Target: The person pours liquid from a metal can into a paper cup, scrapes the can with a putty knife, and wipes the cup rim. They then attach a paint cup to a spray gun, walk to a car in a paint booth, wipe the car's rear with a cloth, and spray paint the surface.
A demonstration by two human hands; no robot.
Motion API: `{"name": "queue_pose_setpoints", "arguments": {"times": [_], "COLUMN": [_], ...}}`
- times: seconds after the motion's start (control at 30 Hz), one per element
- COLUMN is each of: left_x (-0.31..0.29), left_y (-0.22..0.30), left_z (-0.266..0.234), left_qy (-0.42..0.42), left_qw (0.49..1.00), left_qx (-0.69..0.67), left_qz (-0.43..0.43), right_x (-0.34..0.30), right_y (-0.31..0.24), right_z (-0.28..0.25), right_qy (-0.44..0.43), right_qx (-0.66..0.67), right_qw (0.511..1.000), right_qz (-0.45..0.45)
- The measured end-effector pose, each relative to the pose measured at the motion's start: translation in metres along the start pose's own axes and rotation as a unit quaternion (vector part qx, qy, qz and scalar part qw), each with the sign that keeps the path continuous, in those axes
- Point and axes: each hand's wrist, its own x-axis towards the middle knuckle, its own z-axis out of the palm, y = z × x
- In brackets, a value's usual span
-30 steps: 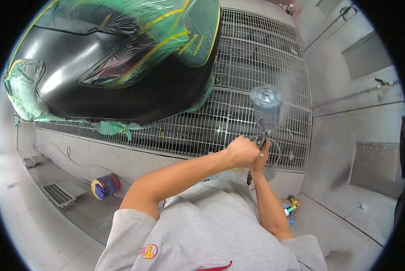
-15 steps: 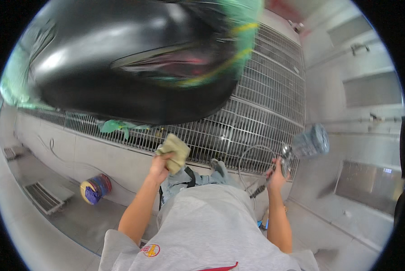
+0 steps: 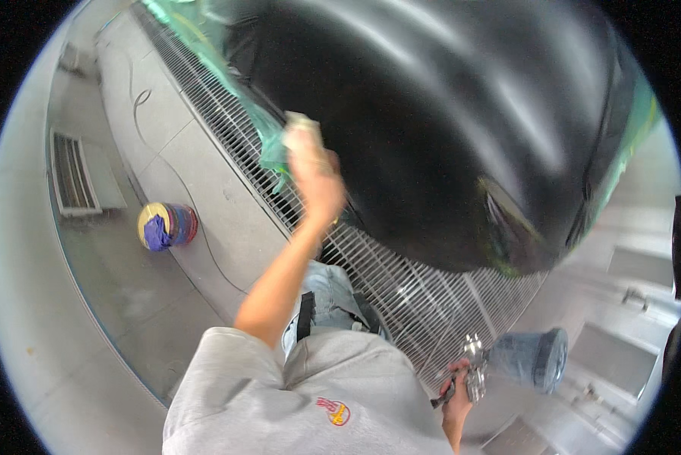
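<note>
Head view, looking down past a grey shirt: the left hand (image 3: 315, 178) is raised to the glossy black car panel (image 3: 446, 129), its fingers (image 3: 304, 145) pressed together over a small pale cloth (image 3: 301, 121) that lies flat against the panel's left edge, right beside the green masking film (image 3: 261, 129). The right hand (image 3: 456, 394) hangs low at the person's side, fingers wrapped around the grip of a spray gun (image 3: 473, 371), whose translucent cup (image 3: 534, 356) tilts out to the right, well away from the panel. Below the panel runs the metal floor grate (image 3: 401, 296), and a roll of tape (image 3: 167, 225) stands on the grey floor to the left.

Judging by this, the step in hand is wiping the panel surface with the cloth, while the gun is parked and idle. The wipe seems to be at its start, near the masked border. The next move calls for light, even pressure across the curved black surface, keeping the cloth flat and clear of the film's loose edge so that nothing snags or lifts.
</note>
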Motion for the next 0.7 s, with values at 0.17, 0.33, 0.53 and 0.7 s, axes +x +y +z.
{"name": "queue_pose_setpoints", "arguments": {"times": [0.17,0.33,0.53,0.7], "left_x": [-0.14,-0.117,0.165,0.079], "left_y": [0.025,-0.03,-0.131,-0.004], "left_z": [0.073,0.101,0.052,0.051], "left_qy": [-0.164,-0.11,0.127,-0.031], "left_qw": [0.977,0.993,0.99,0.95], "left_qx": [-0.027,-0.005,-0.045,0.291], "left_qz": [0.134,-0.037,-0.046,0.106], "right_x": [-0.002,0.001,0.0,-0.011], "right_y": [-0.019,-0.027,-0.041,-0.054], "right_z": [0.01,-0.015,-0.022,0.019], "right_qy": [-0.006,-0.038,-0.062,-0.073], "right_qx": [-0.069,-0.344,-0.35,-0.184], "right_qw": [0.997,0.938,0.928,0.974], "right_qz": [-0.029,0.031,0.111,0.109]}}
